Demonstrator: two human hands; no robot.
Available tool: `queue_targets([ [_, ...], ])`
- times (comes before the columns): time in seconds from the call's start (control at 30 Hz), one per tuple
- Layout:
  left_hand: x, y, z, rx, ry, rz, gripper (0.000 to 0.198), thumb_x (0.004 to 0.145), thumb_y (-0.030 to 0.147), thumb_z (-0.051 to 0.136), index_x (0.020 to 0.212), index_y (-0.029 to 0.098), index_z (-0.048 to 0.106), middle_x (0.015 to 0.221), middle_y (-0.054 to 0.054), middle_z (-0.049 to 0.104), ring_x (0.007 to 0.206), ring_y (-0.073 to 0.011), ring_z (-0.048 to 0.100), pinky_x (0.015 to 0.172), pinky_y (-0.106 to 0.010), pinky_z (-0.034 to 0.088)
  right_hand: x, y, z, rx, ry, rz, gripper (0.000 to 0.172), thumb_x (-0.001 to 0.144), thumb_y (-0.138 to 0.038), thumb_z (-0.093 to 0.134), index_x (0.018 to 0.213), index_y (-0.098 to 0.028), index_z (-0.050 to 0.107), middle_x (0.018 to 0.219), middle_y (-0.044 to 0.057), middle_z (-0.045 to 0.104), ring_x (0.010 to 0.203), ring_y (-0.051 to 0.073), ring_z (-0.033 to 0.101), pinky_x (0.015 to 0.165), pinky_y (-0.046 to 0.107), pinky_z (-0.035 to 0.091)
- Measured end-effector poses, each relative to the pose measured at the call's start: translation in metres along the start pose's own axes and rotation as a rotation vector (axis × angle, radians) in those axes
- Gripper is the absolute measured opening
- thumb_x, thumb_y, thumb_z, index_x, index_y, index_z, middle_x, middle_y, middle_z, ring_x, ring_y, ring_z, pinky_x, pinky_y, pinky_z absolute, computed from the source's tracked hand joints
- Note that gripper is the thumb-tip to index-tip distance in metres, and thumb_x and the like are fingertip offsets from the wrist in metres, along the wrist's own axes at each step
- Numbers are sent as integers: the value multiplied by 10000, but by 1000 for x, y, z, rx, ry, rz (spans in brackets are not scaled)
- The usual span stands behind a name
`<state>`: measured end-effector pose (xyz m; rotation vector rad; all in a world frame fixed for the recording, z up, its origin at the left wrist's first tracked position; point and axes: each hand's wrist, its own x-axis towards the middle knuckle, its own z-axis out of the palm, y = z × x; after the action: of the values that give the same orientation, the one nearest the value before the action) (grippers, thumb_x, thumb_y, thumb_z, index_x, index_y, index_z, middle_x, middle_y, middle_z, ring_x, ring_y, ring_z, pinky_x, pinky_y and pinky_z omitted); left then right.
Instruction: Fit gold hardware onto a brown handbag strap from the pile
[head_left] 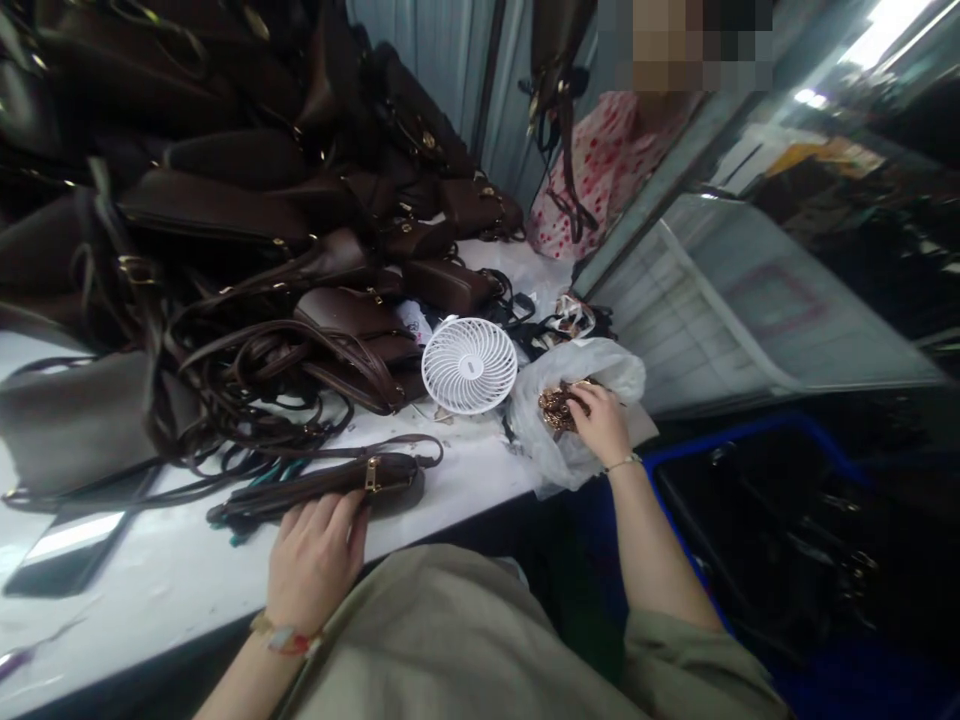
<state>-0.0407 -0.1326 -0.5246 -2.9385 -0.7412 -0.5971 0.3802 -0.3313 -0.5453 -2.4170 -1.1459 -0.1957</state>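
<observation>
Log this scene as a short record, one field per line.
Left hand: fingers on a slim brown bag
Right hand: fingers at gold-coloured pieces
Pieces' container: open translucent plastic bag
Between hands, farther back: round white fan
Back left: heaped brown bags, straps tangled
Work surface: white table

One head-worn view from above the wearer's torso [450, 640], forward and down over the nearby white table [465, 465].
</observation>
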Motion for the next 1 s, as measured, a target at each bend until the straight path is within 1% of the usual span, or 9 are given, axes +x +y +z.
queue_targets([
  [0.07, 0, 0, -1, 4, 17, 13, 152, 904, 244, 591, 1034, 165, 601, 815, -39, 646, 758, -231, 599, 776, -376, 431, 4, -2, 0, -8, -40, -45, 278, 888, -328, 533, 1020, -177, 725, 1151, 118, 673, 1074, 286, 595, 991, 451, 461],
  [0.13, 0, 0, -1, 11, 35, 21, 156, 900, 243, 601, 1034, 164, 600, 830, -39, 657, 764, -227, 607, 794, -375, 434, 5, -2, -4, 5, 20, -24, 252, 892, -324, 528, 959, -175, 720, 1125, 118, 675, 1071, 272, 598, 986, 423, 462],
  [0.2, -1, -2, -1, 37, 49, 10, 161, 895, 257, 613, 1029, 168, 601, 839, -36, 666, 766, -225, 614, 802, -372, 434, 5, 2, -15, -14, 126, 57, 255, 899, -306, 503, 969, -163, 703, 1106, 132, 673, 1071, 263, 598, 980, 398, 462],
  [0.27, -2, -6, 0, 83, 61, -19, 165, 891, 283, 623, 1014, 174, 607, 818, -30, 663, 754, -225, 612, 793, -367, 432, 8, 9, -29, -95, 143, 182, 269, 896, -281, 491, 1019, -151, 691, 1077, 138, 685, 1034, 260, 614, 943, 378, 472],
  [0.43, 7, -21, 9, 204, 112, -132, 192, 895, 333, 615, 1007, 177, 619, 795, -34, 656, 726, -227, 600, 752, -346, 423, 36, 14, -48, -357, -253, 340, 354, 891, -400, 551, 1159, -205, 676, 1071, 113, 716, 970, 261, 654, 827, 346, 473],
  [0.57, 15, -25, 13, 232, 115, -184, 197, 912, 348, 582, 1000, 177, 624, 801, -40, 657, 744, -232, 612, 769, -353, 412, 60, 1, -36, -469, -384, 369, 380, 872, -484, 589, 1006, -159, 733, 1012, 163, 721, 972, 299, 656, 855, 395, 448],
  [0.7, 10, -23, 13, 211, 95, -166, 196, 912, 340, 578, 1009, 176, 624, 809, -43, 665, 745, -234, 614, 758, -353, 399, 62, -6, -25, -472, -329, 346, 345, 914, -413, 533, 981, -136, 727, 1042, 184, 706, 1003, 317, 636, 885, 434, 421],
  [0.9, -1, -21, 15, 172, 98, -158, 207, 901, 308, 595, 1063, 181, 618, 859, -49, 682, 762, -239, 607, 765, -357, 387, 40, 12, -33, -294, -3, 123, 284, 914, -392, 532, 974, -159, 681, 1009, 145, 708, 989, 301, 608, 907, 434, 410],
  [1.0, 0, -21, 15, 160, 100, -167, 200, 902, 311, 592, 1050, 180, 620, 852, -52, 681, 769, -241, 607, 763, -356, 378, 36, 21, -36, -173, -35, 112, 247, 870, -385, 588, 923, -167, 692, 931, 127, 722, 889, 282, 639, 844, 403, 461],
])
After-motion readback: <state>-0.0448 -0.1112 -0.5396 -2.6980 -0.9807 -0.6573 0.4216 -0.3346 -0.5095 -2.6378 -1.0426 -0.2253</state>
